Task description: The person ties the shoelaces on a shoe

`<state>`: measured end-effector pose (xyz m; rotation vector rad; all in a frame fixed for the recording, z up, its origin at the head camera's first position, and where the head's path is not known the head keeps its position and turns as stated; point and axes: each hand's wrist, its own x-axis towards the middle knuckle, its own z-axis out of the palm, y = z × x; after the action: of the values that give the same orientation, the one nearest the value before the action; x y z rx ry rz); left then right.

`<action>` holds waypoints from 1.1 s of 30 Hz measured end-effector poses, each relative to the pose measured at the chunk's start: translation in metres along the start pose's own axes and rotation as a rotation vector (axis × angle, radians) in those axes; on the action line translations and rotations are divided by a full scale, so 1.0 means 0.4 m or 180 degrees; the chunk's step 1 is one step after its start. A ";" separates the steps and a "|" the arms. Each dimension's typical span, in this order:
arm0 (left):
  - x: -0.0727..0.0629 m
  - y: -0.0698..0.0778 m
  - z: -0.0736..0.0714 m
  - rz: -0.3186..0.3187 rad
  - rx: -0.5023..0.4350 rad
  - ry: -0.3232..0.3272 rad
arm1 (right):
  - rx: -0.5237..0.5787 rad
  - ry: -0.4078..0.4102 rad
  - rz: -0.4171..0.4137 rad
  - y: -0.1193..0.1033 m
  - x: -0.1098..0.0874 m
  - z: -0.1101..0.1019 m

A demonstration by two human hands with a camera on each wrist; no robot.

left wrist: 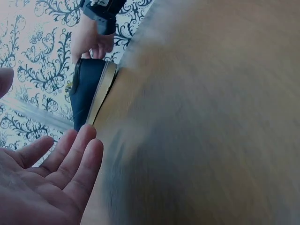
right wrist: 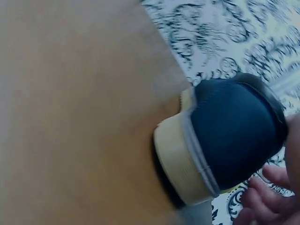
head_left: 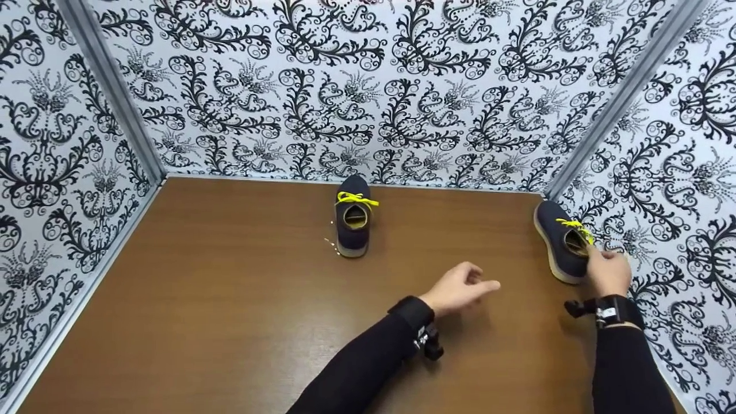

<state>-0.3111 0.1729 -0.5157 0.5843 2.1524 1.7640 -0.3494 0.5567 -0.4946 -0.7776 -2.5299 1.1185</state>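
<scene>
At the right side, by the patterned wall, my right hand (head_left: 609, 271) pinches the collar of a dark navy shoe (head_left: 560, 244) with yellow laces and a pale sole. The right wrist view shows that shoe's heel (right wrist: 234, 136) close up, the thumb side of the hand (right wrist: 269, 199) at its collar. My left hand (head_left: 460, 289) hovers over the wooden surface to the left of this shoe, holding nothing. Its fingers (left wrist: 77, 159) are loosely extended in the left wrist view. A matching shoe (head_left: 353, 233) stands upright near the back wall, toe pointing away, untouched.
A brown wooden tabletop (head_left: 230, 299) lies under everything. White walls with black floral patterns (head_left: 345, 103) rise at the back, left and right, with grey strips (head_left: 627, 86) along the corners. The right wall is close beside the gripped shoe.
</scene>
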 end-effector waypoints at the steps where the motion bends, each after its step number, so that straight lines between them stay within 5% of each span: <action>1: -0.002 0.002 0.004 -0.0012 0.0000 -0.0018 | 0.0018 -0.0081 0.0052 0.003 0.002 -0.007; 11: 0.002 -0.009 0.014 0.0017 0.0063 -0.0079 | 0.0023 -0.0499 0.0280 -0.013 0.016 -0.051; 22: 0.013 -0.009 -0.021 0.0010 0.0180 0.0038 | 0.0044 -0.0940 0.0181 -0.019 0.039 -0.039; 33: 0.015 -0.013 -0.048 -0.0012 0.0127 0.0047 | 0.0126 -0.0454 0.0040 -0.011 0.030 -0.009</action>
<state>-0.3260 0.1584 -0.5168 0.5786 2.2018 1.7323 -0.3592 0.5635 -0.4886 -0.7289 -2.6124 1.2666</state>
